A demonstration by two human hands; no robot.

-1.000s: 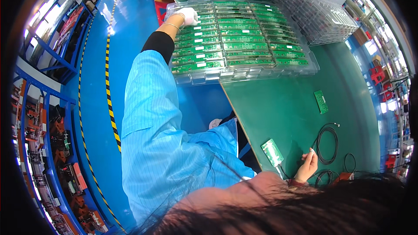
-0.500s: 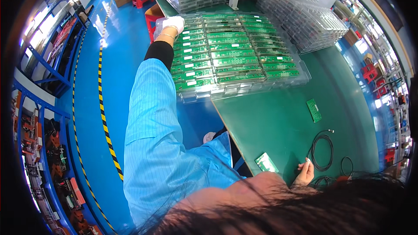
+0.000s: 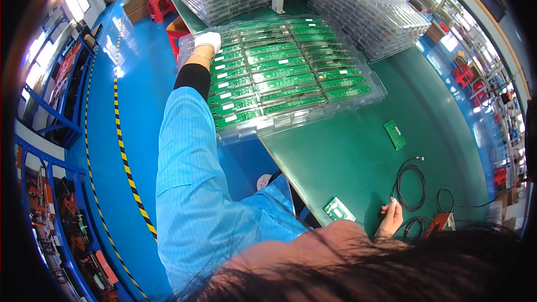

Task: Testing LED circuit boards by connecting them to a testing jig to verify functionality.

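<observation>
Two hands apart: gloved left hand [image 3: 208, 41] has slid along the far-left rim of the clear circuit-board tray [image 3: 291, 126], gripping it; bare right hand [image 3: 390, 219] rests loosely open, empty, beside coiled black cable [image 3: 411, 187].

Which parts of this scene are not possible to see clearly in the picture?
Head view:
- Left hand: white glove hides the fingers; its grip on the clear tray is unclear.
- Right hand: dark hair covers its wrist.
- Small circuit board: details too small.
- Black cables: ends cut off by hair.
</observation>
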